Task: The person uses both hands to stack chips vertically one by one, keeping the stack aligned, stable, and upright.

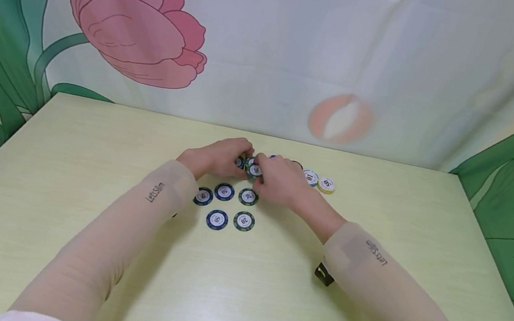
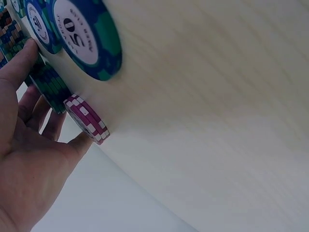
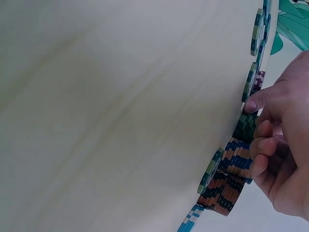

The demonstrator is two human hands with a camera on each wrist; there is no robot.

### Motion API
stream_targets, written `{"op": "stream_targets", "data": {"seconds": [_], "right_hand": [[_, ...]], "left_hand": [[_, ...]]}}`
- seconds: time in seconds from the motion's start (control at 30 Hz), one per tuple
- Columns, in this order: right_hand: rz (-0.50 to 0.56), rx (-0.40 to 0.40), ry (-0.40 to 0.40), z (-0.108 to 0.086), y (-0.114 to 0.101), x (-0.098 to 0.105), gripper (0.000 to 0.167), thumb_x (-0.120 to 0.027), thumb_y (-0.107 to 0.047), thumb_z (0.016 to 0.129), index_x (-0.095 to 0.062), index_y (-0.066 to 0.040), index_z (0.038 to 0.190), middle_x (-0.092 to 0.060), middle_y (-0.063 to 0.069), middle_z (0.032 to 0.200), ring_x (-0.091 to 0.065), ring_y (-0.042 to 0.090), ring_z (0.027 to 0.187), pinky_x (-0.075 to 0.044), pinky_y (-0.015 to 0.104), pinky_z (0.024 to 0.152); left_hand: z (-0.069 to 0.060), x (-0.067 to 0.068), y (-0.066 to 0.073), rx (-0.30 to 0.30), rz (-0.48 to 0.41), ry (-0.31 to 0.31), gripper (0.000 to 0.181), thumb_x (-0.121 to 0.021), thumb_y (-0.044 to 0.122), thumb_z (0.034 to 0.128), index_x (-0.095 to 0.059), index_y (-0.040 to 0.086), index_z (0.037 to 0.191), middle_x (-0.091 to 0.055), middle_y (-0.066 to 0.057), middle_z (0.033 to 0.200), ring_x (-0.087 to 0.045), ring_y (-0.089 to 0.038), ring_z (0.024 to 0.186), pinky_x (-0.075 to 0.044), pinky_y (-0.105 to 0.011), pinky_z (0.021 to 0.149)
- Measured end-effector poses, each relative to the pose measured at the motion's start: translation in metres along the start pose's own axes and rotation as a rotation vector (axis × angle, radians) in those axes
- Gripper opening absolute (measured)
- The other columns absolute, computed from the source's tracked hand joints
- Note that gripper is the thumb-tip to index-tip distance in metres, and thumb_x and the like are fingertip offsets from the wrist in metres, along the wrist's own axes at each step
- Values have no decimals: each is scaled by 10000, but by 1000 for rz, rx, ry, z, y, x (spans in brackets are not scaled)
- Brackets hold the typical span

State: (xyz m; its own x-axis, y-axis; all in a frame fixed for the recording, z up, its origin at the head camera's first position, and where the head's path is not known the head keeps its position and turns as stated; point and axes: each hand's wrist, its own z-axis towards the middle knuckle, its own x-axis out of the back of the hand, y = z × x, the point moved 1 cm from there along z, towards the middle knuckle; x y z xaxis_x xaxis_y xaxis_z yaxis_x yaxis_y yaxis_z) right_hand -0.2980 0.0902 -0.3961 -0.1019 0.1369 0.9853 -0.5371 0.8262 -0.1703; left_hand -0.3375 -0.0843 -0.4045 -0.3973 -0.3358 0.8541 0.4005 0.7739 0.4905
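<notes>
I see one left hand (image 1: 223,157), one right hand (image 1: 280,181) and two sleeves (image 1: 87,257). Lying flat are three blue chips (image 1: 217,220) and two green chips (image 1: 244,221), with one purple pile (image 2: 87,119), one 10-topped pile (image 1: 310,178) and one 50-topped pile (image 1: 326,184); the other piles (image 3: 222,193) are too hidden to count.

"LetsSlim" on both sleeves (image 1: 123,240), "50", "20" and "10" on chips (image 1: 217,220)

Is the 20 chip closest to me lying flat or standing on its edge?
Flat: in the head view, the 20 chip shows its whole face upward on the table.
</notes>
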Motion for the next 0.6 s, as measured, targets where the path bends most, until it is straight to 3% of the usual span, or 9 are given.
{"op": "stream_targets", "data": {"seconds": [0.27,0.6], "right_hand": [[-4,27,40,-3,1,-1,339,-679,-178,913,-589,-55,1216,-650,68,876,-590,207,683,-524,382,578],[-5,20,83,-2,2,-1,229,-699,-229,965,-686,-73,1132,-701,68,906,-601,206,715,-530,358,597]], "left_hand": [[-1,0,1,8,-16,-1,384,-774,170,943,-570,42,1242,-590,-98,1234,-535,-256,1126,-426,-384,1079],[-2,0,1,3,-13,-3,380,-772,180,946,-566,47,1237,-586,-96,1209,-530,-254,1111,-429,-381,1071]]}}
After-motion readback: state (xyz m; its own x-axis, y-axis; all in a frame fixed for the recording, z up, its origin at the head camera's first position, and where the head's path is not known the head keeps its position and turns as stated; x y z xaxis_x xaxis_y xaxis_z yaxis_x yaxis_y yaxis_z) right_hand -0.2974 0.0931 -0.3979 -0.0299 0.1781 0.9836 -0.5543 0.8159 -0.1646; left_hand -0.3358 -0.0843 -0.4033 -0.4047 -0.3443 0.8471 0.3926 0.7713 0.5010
